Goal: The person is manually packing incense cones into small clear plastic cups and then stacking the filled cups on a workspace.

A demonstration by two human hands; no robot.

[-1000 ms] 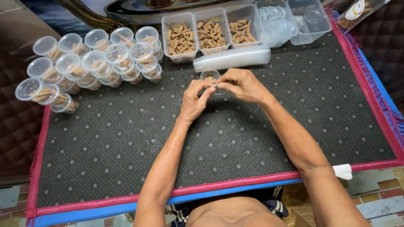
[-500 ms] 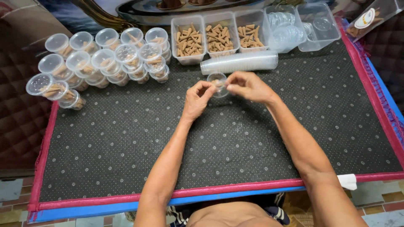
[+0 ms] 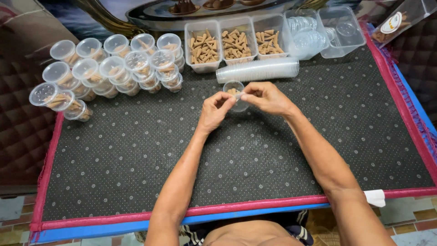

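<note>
Small clear cup (image 3: pixel 236 93) is sitting upright between your hands on the tabletop (image 3: pixel 136 150), mouth up, with your left hand (image 3: pixel 214 110) and right hand (image 3: pixel 266 97) both pinching closed at its rim, equally near.

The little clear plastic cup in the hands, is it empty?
Not empty. The little clear plastic cup held by the left hand and right hand shows a few tan pieces inside.
</note>
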